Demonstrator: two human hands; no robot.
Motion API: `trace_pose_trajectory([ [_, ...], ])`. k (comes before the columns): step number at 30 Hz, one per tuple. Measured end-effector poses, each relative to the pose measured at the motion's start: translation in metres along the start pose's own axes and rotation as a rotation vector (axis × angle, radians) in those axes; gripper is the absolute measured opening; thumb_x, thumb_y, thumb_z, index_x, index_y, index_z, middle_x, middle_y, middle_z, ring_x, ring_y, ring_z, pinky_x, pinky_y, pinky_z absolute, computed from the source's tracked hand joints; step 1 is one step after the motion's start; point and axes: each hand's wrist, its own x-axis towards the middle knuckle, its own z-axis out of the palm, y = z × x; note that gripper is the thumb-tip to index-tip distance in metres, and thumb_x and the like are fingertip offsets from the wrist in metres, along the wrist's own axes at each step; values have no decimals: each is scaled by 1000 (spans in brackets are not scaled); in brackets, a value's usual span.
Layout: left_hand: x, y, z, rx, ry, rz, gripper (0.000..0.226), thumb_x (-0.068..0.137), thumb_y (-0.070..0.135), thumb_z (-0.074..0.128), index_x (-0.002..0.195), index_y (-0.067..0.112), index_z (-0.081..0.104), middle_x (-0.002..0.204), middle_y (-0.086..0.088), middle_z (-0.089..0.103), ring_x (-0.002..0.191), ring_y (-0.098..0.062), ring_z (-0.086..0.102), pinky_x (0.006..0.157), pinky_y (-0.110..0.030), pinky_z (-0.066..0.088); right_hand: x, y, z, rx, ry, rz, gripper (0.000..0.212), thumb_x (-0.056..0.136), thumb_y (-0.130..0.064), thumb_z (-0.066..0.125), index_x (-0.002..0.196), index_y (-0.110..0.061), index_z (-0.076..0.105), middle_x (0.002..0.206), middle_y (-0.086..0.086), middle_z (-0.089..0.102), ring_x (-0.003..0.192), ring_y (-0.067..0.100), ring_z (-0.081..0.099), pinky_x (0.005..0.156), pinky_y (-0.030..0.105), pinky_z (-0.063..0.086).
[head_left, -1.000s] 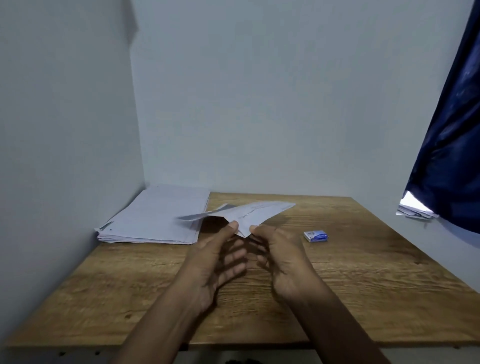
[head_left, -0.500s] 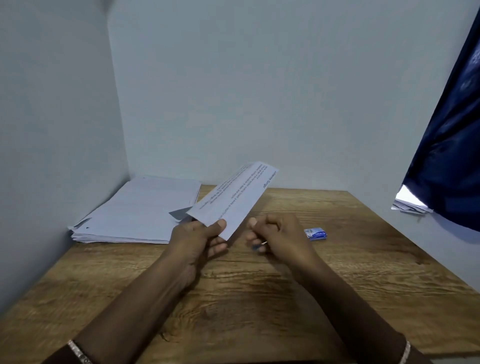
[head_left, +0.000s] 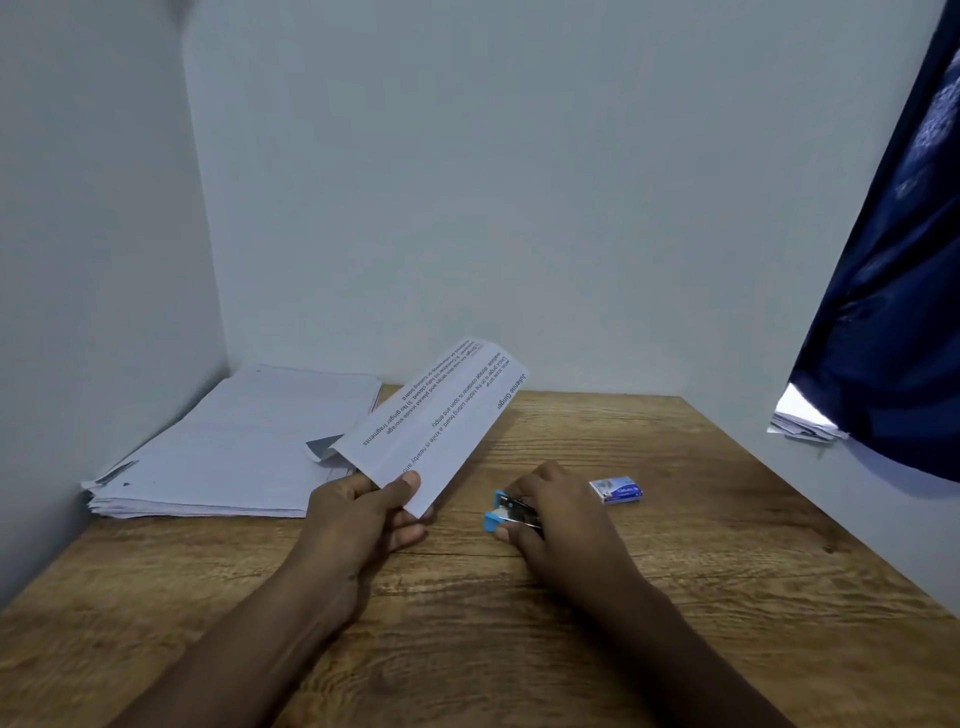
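Fingers (head_left: 410, 480) of my L hand (head_left: 358, 519) pinch folded sheet (head_left: 436, 426); R hand (head_left: 558, 514) grips stapler (head_left: 511, 512) mid-table (head_left: 675, 597), box (head_left: 615, 489) just beside.

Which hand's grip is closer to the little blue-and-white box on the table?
Right. The right-hand grip, round a blue stapler, sits right beside the box, on its left. The left-hand grip, pinching a folded printed sheet, is farther left.

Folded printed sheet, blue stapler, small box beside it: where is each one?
folded sheet (head_left: 436, 421), head view, middle of its printed face.
blue stapler (head_left: 511, 510), head view, metal part between its blue ends.
small box (head_left: 616, 490), head view, its top face.
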Motion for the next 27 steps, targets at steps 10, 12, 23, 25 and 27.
trace_pose_trajectory([
  [10, -2, -2, -2, -25, -37, 28, 28, 86, 11, 77, 111, -1, 71, 63, -3, 76, 50, -9, 69, 50, -21, 60, -4, 7, 2, 1069, 165, 112, 31, 89, -29, 72, 116, -17, 65, 108, 6, 74, 100, 14, 72, 82, 33, 60],
  [12, -3, -2, -2, -21, -50, 41, 28, 86, 13, 77, 111, 0, 72, 69, -1, 78, 53, -8, 69, 52, -21, 60, -5, 5, -1, 1440, -86, 195, 40, 86, -28, 69, 120, -7, 64, 109, 15, 75, 102, 24, 73, 82, 35, 60],
  [23, -11, -1, 4, -119, -187, 138, 31, 85, 20, 77, 114, 9, 72, 102, -10, 80, 82, -21, 79, 59, -23, 61, -10, -5, -5, 1522, -400, 101, 37, 98, -13, 55, 127, 8, 58, 106, 19, 68, 94, 24, 64, 91, 35, 53],
  [25, -14, -3, 7, -109, -194, 158, 31, 86, 19, 77, 115, 10, 72, 101, -12, 80, 82, -23, 79, 58, -23, 61, -11, -5, -4, 1485, -388, 97, 37, 95, -13, 59, 128, 4, 59, 106, 18, 68, 98, 27, 61, 95, 38, 50],
  [27, -17, -6, 8, -80, -192, 194, 34, 85, 19, 78, 118, 12, 71, 100, -13, 80, 84, -27, 77, 62, -27, 63, -13, -6, -3, 1483, -387, 83, 38, 93, -12, 63, 129, 0, 59, 110, 20, 66, 103, 30, 56, 99, 44, 42],
])
